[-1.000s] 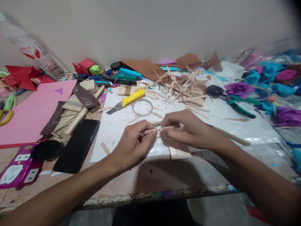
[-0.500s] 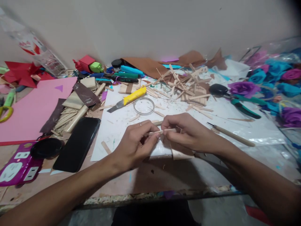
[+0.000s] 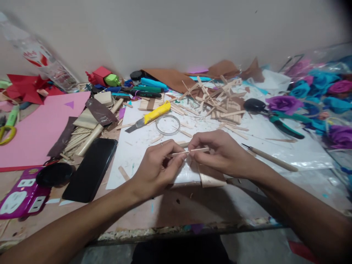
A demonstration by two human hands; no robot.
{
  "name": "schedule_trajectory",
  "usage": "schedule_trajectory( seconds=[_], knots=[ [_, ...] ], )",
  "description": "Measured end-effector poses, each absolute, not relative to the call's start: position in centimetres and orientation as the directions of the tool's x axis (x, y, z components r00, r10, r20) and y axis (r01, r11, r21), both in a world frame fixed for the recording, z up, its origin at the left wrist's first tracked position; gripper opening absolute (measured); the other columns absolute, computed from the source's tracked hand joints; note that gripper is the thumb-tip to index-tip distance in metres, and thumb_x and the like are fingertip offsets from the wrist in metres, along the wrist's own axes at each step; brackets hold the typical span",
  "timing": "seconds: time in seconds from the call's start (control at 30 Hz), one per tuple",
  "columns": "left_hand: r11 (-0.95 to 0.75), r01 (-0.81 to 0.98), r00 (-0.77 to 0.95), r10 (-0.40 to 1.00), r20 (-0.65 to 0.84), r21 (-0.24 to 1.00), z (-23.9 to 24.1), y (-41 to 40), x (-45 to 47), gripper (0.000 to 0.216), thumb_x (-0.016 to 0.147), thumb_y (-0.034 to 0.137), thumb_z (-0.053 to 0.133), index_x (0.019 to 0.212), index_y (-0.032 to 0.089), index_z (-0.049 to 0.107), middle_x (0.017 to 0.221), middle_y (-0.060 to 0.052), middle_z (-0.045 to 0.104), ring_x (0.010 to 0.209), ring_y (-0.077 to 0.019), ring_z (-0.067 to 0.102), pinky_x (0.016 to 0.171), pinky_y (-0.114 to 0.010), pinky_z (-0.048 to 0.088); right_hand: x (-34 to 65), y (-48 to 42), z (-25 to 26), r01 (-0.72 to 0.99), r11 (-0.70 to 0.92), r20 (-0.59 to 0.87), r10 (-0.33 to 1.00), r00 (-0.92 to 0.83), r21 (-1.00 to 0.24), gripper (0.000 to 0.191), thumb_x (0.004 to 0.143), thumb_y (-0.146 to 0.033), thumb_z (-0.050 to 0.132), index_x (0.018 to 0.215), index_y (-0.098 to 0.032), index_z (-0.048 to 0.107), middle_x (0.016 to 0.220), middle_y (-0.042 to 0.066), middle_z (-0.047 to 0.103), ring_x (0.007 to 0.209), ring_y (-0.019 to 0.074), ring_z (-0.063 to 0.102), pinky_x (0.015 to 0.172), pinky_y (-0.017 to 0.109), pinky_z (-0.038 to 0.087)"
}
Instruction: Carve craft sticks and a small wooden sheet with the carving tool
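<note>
A thin wooden stick [image 3: 200,149] runs sideways between my two hands, just above the white sheet [image 3: 148,146]. My left hand [image 3: 162,163] pinches its left part between thumb and fingers. On the right part, my right hand [image 3: 217,152] closes thumb and fingertips, and the fingertips of both hands nearly meet. Whether it is one stick or two ends held together, I cannot tell. Under my right hand lies a flat wooden piece [image 3: 211,178]. Beyond the hands are a metal ring [image 3: 167,134] and a yellow utility knife [image 3: 156,113] with its blade out.
A heap of wooden sticks [image 3: 217,95] lies at the back. To the right are a thin-bladed carving tool [image 3: 272,157], green-handled pliers [image 3: 288,126] and paper flowers [image 3: 316,91]. On the left are a black phone [image 3: 90,170], a purple case [image 3: 22,194] and pink paper [image 3: 33,128].
Both hands keep their pinch on the stick in nearly the same spot. The right fingers have shifted slightly. Nothing else on the table has moved.
</note>
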State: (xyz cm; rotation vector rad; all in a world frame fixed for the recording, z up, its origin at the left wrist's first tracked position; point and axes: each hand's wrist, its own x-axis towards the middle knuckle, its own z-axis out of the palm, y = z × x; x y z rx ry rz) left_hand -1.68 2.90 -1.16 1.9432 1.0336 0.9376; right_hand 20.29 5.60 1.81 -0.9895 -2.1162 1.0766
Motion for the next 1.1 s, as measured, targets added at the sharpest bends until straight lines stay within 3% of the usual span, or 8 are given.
schedule_trajectory(
  seconds=[0.1, 0.23, 0.43, 0.73, 1.1],
  knots=[
    [-0.355, 0.301, 0.407, 0.887, 0.217, 0.885, -1.23, 2.89, -1.64, 0.014, 0.099, 0.027, 0.063, 0.091, 0.017, 0.068, 0.08, 0.0, 0.065, 0.065, -0.0103, 0.056, 0.056, -0.023, 0.042, 20.36, 5.6, 1.94, 0.344, 0.381, 0.145, 0.823, -0.549, -0.858, 0.008, 0.087, -0.022, 0.068, 0.083, -0.016, 0.069, 0.073, 0.001, 0.066, 0.066, 0.0123, 0.055, 0.06, 0.023, 0.04],
    [-0.288, 0.274, 0.407, 0.899, 0.16, 0.918, -1.51, 2.78, -1.5, 0.014, 0.099, 0.027, 0.063, 0.09, 0.017, 0.067, 0.075, 0.001, 0.062, 0.06, -0.0088, 0.051, 0.052, -0.021, 0.038, 20.36, 5.56, 1.95, 0.391, 0.371, 0.109, 0.828, -0.549, -0.842, 0.01, 0.086, -0.023, 0.067, 0.08, -0.015, 0.07, 0.067, -0.001, 0.062, 0.062, 0.0107, 0.051, 0.057, 0.022, 0.037],
    [-0.144, 0.268, 0.4, 0.916, 0.026, 0.953, -1.9, 2.78, -1.09, 0.021, 0.099, 0.029, 0.061, 0.083, 0.016, 0.064, 0.068, 0.003, 0.055, 0.055, -0.0072, 0.044, 0.048, -0.019, 0.031, 20.37, 5.58, 1.64, 0.466, 0.514, 0.143, 0.767, -0.626, -0.72, 0.018, 0.09, -0.025, 0.066, 0.077, -0.014, 0.071, 0.056, -0.005, 0.052, 0.053, 0.0077, 0.043, 0.053, 0.022, 0.029],
    [-0.08, 0.336, 0.432, 0.899, -0.077, 0.939, -1.97, 3.23, -1.21, 0.018, 0.093, 0.028, 0.063, 0.081, 0.015, 0.068, 0.071, 0.001, 0.06, 0.06, -0.0092, 0.049, 0.051, -0.019, 0.034, 20.81, 5.79, 1.89, 0.503, 0.667, 0.071, 0.637, -0.767, -0.55, 0.02, 0.098, -0.024, 0.062, 0.082, -0.014, 0.07, 0.068, -0.001, 0.063, 0.062, 0.0097, 0.052, 0.059, 0.023, 0.032],
    [0.011, 0.336, 0.488, 0.853, -0.185, 0.942, -1.44, 3.69, -1.36, 0.02, 0.09, 0.03, 0.062, 0.077, 0.015, 0.064, 0.064, 0.003, 0.052, 0.057, -0.0085, 0.044, 0.048, -0.018, 0.03, 21.0, 5.85, 1.99, 0.432, 0.696, 0.032, 0.546, -0.837, -0.573, 0.032, 0.108, -0.032, 0.049, 0.083, -0.016, 0.061, 0.07, -0.002, 0.059, 0.062, 0.0098, 0.049, 0.06, 0.024, 0.031]
  ],
)
